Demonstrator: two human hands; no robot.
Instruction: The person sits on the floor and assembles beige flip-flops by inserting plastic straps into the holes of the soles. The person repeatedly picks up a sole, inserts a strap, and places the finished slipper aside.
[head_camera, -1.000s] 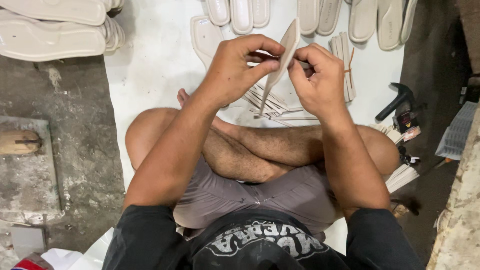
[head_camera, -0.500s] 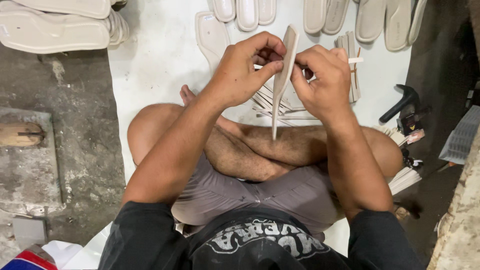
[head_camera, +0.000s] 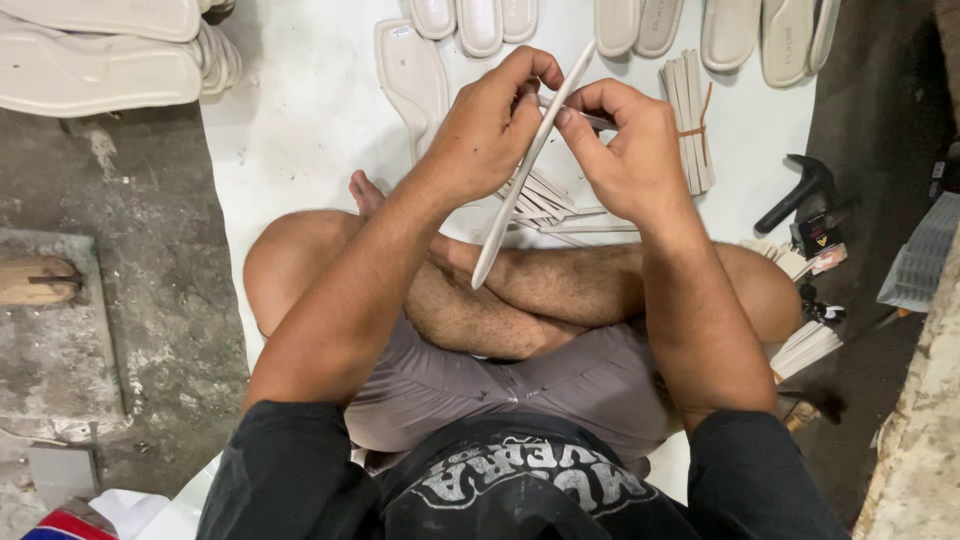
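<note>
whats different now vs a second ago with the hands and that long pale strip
The pale strip tilted further, its lower end swinging toward the person's left knee. Both the left hand and right hand keep pinching its upper part. The bundle of strips and the hammer stayed put.

i hold a pale cream shoe insole (head_camera: 527, 165) edge-on in front of me, so it shows as a long, thin, slightly curved strip. its upper tip points up and away towards the row of soles on the white sheet, and its lower, rounded tip hangs down just above my crossed shins. my left hand (head_camera: 490, 130) grips its upper part from the left, and my right hand (head_camera: 630, 150) pinches the same part from the right, fingertips touching the edge.
</note>
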